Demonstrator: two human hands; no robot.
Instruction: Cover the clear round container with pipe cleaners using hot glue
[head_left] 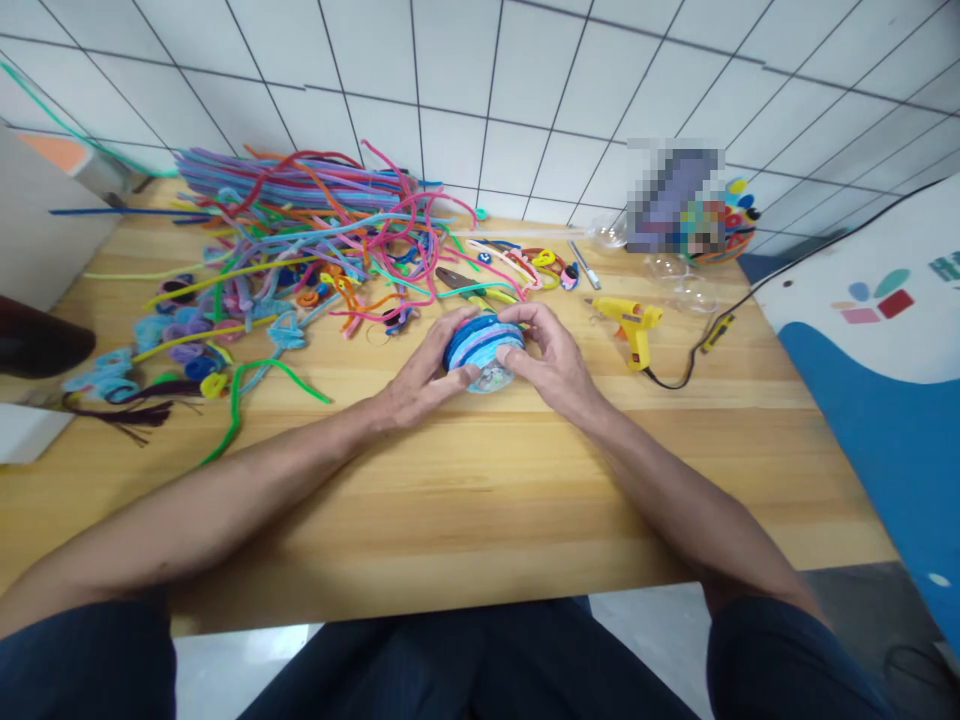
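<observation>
- Wall, one: white tiles (450, 60), dark grid lines, behind the table.
- Table, one: pale wood (450, 520), bearing the articles below.
- Heap of fuzzy stems, one (300, 185): mixed colours, tangled, on the left; a bent green stem (237, 400) lies at its near edge.
- Hands, pair: left hand (424, 375) closed on the wrapped ball's left side, thumb low on its near face; right hand (559, 360) closed on its right side, thumb on the near face, index finger arched over the top. Both grips clamped on the same piece.
- Glue gun, one: yellow (634, 315), on its side to the right of the right hand, nozzle pointing left, cord trailing right.
- Wrapped ball, one (480, 350): between the hands, near the table's middle; blue, pale blue and lilac bands around it, a clear part bare at the near lower side. Whether it touches the wood cannot be told.
- Pliers, one pair (456, 282): dark-nosed, just beyond the ball.
- Pen-like tool, one: slim (585, 265), beyond the pliers and to the right.

Handling note, by judgement: steady the ball with the left palm, press each band snug against its neighbour with the right thumb, turn in small steps, and spare the clear shell hard squeezing.
</observation>
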